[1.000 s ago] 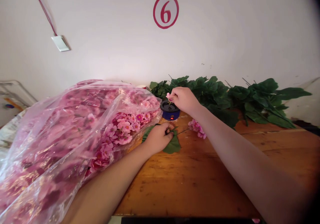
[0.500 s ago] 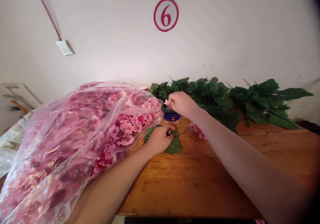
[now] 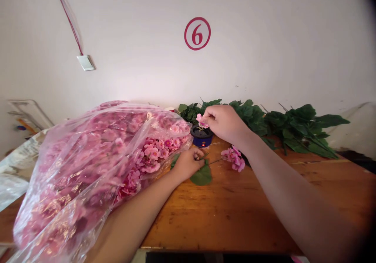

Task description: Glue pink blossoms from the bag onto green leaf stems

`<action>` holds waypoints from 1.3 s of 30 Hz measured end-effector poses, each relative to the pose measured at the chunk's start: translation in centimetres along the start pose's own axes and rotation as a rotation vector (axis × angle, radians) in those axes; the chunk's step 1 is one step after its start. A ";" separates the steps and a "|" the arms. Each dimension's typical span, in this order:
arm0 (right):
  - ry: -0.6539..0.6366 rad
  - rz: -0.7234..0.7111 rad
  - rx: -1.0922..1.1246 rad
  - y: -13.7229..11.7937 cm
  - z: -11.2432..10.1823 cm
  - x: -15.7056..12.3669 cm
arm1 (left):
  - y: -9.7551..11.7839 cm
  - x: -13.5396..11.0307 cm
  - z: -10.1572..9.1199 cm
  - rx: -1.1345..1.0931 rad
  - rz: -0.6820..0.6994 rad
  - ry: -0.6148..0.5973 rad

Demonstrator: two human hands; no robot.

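Observation:
My right hand (image 3: 225, 124) is shut on a small pink artificial blossom (image 3: 202, 121), holding it just above a round dark blue device (image 3: 201, 136) with a red light on its front. My left hand (image 3: 188, 164) pinches a thin green stem low on the wooden table, over a green fabric leaf (image 3: 201, 175). That stem runs right to a pink artificial flower cluster (image 3: 234, 158), which lies on the table. Part of the leaf is hidden under my left hand.
A large clear plastic bag (image 3: 96, 165) packed with pink artificial flowers fills the left side, against my left forearm. Green artificial leaf stems (image 3: 299, 130) lie along the back by the white wall. The wooden table (image 3: 223, 216) extends toward me.
My head has tilted up, so everything sits lower in the view. My right hand has shifted slightly right, still over the blue device. My left hand keeps its pinch.

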State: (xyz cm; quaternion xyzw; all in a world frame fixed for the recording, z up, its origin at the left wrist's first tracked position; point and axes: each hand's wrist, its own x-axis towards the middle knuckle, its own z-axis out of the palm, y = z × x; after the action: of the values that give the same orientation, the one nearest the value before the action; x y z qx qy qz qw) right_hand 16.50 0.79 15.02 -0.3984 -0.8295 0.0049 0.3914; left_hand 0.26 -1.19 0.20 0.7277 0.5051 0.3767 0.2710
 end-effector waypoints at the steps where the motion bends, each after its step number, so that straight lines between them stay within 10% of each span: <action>1: 0.026 0.036 0.030 -0.2 -0.5 -0.6 | 0.1 0.0 -0.1 -0.018 0.006 -0.014; 11: -0.051 0.660 0.566 4.6 2.3 -9.3 | 0.5 0.3 -0.3 -0.045 0.020 -0.035; 39: -0.011 0.586 0.488 6.2 3.3 -9.3 | 1.5 0.3 -0.4 -0.030 -0.049 -0.042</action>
State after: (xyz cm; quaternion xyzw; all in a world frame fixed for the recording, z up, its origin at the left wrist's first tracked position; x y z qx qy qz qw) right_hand 21.88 -0.20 4.70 -0.5135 -0.6570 0.3162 0.4523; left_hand 0.82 -1.47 1.68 0.7187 0.5113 0.3621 0.3014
